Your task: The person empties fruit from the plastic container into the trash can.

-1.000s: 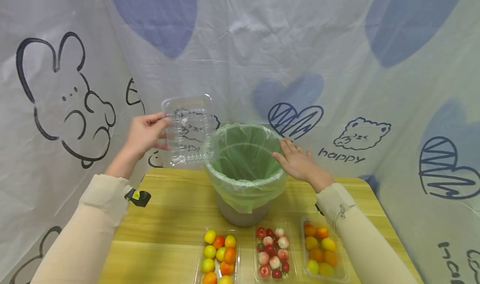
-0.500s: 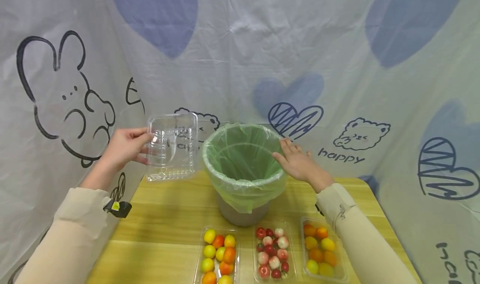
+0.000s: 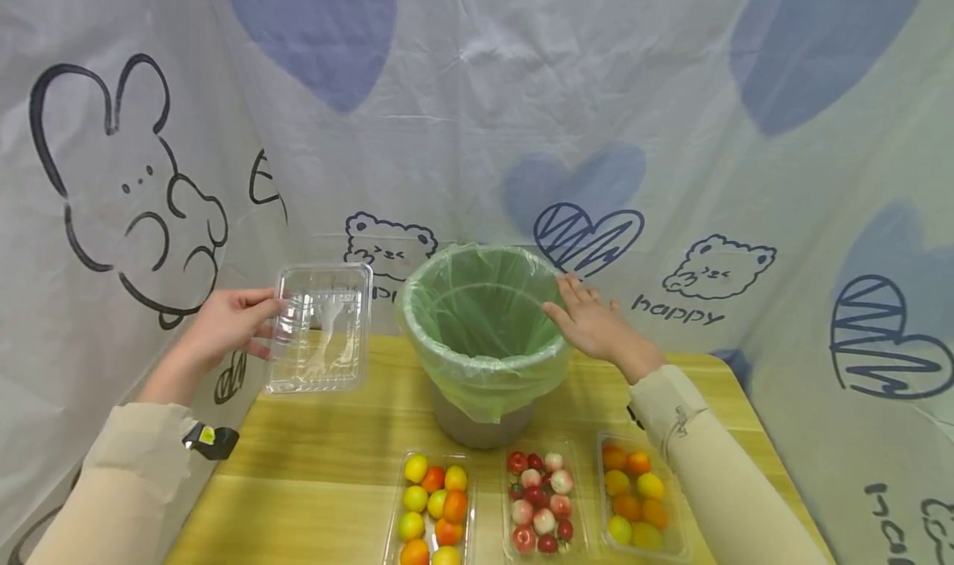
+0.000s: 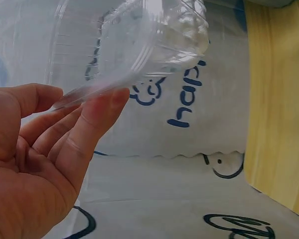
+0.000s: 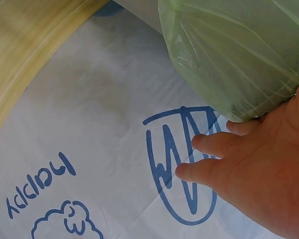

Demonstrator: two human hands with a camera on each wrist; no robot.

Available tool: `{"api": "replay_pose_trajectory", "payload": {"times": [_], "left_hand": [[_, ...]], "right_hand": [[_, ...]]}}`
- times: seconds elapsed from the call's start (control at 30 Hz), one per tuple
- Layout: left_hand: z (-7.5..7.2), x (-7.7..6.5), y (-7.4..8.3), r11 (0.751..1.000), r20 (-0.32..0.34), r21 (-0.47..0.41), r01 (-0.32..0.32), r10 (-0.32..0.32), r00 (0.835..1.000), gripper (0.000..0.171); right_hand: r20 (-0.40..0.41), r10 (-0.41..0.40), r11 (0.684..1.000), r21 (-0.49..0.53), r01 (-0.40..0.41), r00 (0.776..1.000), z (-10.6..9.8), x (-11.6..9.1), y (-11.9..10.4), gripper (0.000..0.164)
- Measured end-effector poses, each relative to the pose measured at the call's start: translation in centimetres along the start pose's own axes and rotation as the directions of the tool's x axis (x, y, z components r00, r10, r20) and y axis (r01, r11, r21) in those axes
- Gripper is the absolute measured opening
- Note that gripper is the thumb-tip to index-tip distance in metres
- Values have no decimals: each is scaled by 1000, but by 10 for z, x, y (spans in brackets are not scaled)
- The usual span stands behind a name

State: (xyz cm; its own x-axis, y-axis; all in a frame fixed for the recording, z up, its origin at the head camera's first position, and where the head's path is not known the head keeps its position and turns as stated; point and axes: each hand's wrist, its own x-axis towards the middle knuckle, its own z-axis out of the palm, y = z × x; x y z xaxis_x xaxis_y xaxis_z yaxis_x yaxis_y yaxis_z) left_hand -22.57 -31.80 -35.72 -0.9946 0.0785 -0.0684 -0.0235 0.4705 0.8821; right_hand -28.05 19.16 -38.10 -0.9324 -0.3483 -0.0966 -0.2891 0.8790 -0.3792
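A clear plastic container (image 3: 320, 329) is held upright over the table's left side. My left hand (image 3: 231, 325) pinches its left edge between thumb and fingers; the left wrist view shows this grip on the clear container (image 4: 124, 50) up close. At the table's middle stands a trash bin (image 3: 484, 424) lined with a green plastic bag (image 3: 488, 374) folded over its rim. Against the right side of that rim rests my right hand (image 3: 596, 321), its fingers extended. In the right wrist view, the fingers (image 5: 209, 172) lie beside the green bag (image 5: 229, 55).
Along the near side of the wooden table (image 3: 298, 482) stand three clear trays: one with yellow and orange fruits (image 3: 436, 507), one with red and pink fruits (image 3: 540, 507), one with orange and yellow fruits (image 3: 633, 499). Printed cloth (image 3: 462, 159) encloses the table.
My left hand has moved left and downward with the clear container, away from the bin. My right hand stays at the bin's rim.
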Motion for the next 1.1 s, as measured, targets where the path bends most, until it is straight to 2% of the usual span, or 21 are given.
{"api": "replay_pose_trajectory", "payload": {"times": [0.17, 0.37, 0.5, 0.8, 1.1], "left_hand": [[9, 0, -24, 1000, 20, 22, 15, -16, 1000, 55], [23, -7, -51, 998, 61, 38, 53, -55, 997, 54], [30, -13, -64, 996, 87, 45, 81, -84, 993, 53], [43, -21, -85, 988, 93, 38, 148, -151, 984, 54], [54, -31, -112, 985, 106, 37, 169, -172, 979, 50]], "right_hand": [[3, 6, 1000, -7, -6, 1000, 0, 1, 0, 77], [9, 9, 1000, -1, -9, 1000, 0, -1, 1, 76], [3, 5, 1000, 0, -5, 1000, 0, 0, 1, 76], [-12, 14, 1000, -5, -14, 1000, 0, 1, 0, 75], [-8, 8, 1000, -6, -8, 1000, -1, 1, 0, 75]]}}
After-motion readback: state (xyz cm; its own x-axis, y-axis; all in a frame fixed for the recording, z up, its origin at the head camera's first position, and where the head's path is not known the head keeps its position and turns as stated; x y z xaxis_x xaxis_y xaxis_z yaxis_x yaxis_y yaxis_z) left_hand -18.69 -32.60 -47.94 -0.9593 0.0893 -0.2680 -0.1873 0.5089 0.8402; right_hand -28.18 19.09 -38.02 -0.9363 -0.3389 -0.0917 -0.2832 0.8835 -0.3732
